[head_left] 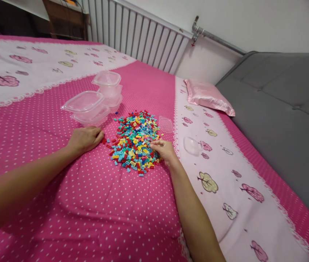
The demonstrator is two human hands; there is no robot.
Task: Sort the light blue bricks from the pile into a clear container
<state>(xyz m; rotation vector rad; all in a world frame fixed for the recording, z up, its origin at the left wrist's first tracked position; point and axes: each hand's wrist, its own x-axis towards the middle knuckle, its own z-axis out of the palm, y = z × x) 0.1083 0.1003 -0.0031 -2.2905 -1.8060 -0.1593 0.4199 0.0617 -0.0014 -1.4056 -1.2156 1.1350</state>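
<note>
A heap of small plastic building blocks [135, 142] in red, blue, yellow and green lies on the pink dotted bedsheet. At its right edge is my right hand [163, 150], thumb and forefinger pinched together over the blocks; what sits between the tips is too small to make out. My left hand [85, 139] rests palm down on the sheet left of the heap, its fingers curled under and hidden. A few red blocks [104, 141] lie right beside its fingertips.
Stacked clear plastic containers [89, 112] stand behind my left hand, with another clear stack [108, 89] just beyond. Two clear lids [165, 124] lie right of the heap. Farther off are a pink pillow [209, 97], a grey headboard [280, 105] and a white radiator [138, 34].
</note>
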